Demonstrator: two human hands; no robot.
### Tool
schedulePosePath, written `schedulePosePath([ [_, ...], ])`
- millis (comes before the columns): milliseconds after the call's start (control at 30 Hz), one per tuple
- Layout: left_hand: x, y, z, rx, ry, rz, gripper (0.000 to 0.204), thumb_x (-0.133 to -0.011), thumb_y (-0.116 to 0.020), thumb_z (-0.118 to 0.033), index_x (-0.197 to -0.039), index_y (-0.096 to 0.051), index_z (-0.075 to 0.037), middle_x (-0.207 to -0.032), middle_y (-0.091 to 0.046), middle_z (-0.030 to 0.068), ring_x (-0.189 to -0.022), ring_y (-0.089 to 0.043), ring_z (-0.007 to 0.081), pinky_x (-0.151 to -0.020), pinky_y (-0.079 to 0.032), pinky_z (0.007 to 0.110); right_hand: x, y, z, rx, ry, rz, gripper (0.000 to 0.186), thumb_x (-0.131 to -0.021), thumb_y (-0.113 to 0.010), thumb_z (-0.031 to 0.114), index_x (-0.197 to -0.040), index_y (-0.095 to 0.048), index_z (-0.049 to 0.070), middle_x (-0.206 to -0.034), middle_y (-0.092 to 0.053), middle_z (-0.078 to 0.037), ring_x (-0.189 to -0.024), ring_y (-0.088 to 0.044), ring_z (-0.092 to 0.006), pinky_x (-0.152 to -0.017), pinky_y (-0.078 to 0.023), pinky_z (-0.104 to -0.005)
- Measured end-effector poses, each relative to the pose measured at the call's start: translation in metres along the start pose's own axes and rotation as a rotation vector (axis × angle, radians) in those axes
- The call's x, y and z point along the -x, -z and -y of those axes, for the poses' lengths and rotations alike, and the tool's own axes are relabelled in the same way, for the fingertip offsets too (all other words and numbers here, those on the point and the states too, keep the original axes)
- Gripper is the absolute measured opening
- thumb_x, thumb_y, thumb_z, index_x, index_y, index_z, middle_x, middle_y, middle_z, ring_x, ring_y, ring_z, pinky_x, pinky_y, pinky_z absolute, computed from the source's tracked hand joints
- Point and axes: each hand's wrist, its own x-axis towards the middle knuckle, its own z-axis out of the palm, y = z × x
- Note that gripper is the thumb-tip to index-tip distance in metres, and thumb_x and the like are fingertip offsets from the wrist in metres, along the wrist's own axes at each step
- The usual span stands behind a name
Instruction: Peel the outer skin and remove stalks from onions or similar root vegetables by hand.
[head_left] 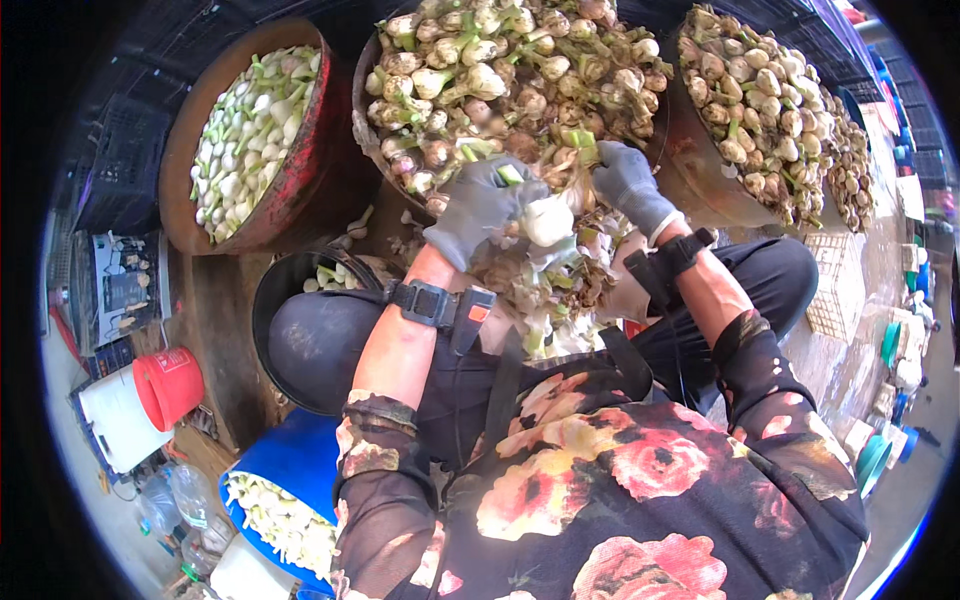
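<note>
Both my hands wear grey gloves and work above my lap, at the near edge of a large tub heaped with dirty, unpeeled garlic bulbs. My left hand is closed round a clean white garlic bulb, whose cut green stalk pokes up by the fingers. Close by on the right, my right hand has its fingers curled in beside a husk-covered bulb with a green stalk. What its fingertips grip is hidden. Loose husks and leaves lie piled below my hands, between my legs.
A rusty red tub of cleaned bulbs stands left; another tub of dirty bulbs stands right. By my left knee is a black bucket with some clean garlic. A blue barrel holds pale pieces. A white crate sits beyond my right knee.
</note>
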Motion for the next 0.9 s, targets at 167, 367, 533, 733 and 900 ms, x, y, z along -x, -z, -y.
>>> schedulePosePath([
  [167,0.008,0.003,-0.022,0.237,-0.21,0.226,0.013,-0.08,-0.063,-0.013,-0.089,-0.062,-0.004,-0.085,-0.061,0.0032,-0.078,-0.056,0.0093,-0.067,-0.046,0.02,0.007,0.026,-0.048,0.212,-0.119,0.209,0.026,-0.072,-0.051,0.017,-0.09,-0.062,0.001,-0.093,-0.06,-0.021,-0.092,-0.057,-0.0343,-0.08,-0.045,-0.0404],
  [367,0.022,0.073,-0.066,-0.055,-0.359,-0.536,0.013,-0.079,-0.059,-0.007,-0.091,-0.063,-0.006,-0.091,-0.063,0.0035,-0.075,-0.057,0.0099,-0.066,-0.048,0.025,0.016,0.083,-0.11,0.462,-0.357,0.539,0.028,-0.072,-0.056,0.025,-0.085,-0.064,0.002,-0.092,-0.061,-0.021,-0.091,-0.058,-0.0327,-0.078,-0.046,-0.0389],
  [533,0.041,0.124,-0.087,-0.124,-0.487,-1.064,0.017,-0.081,-0.06,-0.01,-0.095,-0.061,-0.001,-0.089,-0.06,0.0043,-0.074,-0.057,0.0109,-0.071,-0.048,0.024,-0.017,0.07,-0.12,0.39,-0.122,0.138,0.036,-0.071,-0.058,0.016,-0.106,-0.054,0.008,-0.1,-0.059,-0.017,-0.095,-0.056,-0.0331,-0.08,-0.045,-0.0412],
  [733,0.013,0.085,-0.055,-0.098,-0.235,-0.661,0.015,-0.083,-0.058,-0.012,-0.094,-0.062,-0.003,-0.084,-0.059,0.0007,-0.071,-0.053,0.0056,-0.062,-0.045,0.019,-0.099,-0.045,-0.074,0.005,0.129,0.381,0.024,-0.07,-0.057,0.02,-0.09,-0.065,0.01,-0.09,-0.063,-0.014,-0.085,-0.06,-0.03,-0.075,-0.047,-0.0367],
  [900,-0.001,0.074,-0.045,-0.214,-0.158,-0.482,0.012,-0.081,-0.058,-0.007,-0.091,-0.062,-0.001,-0.082,-0.06,-0.0002,-0.073,-0.052,0.0046,-0.066,-0.043,0.019,-0.14,-0.118,-0.052,0.044,-0.332,0.41,0.035,-0.069,-0.057,0.026,-0.091,-0.064,-0.001,-0.104,-0.058,-0.022,-0.096,-0.055,-0.0371,-0.082,-0.044,-0.0388],
])
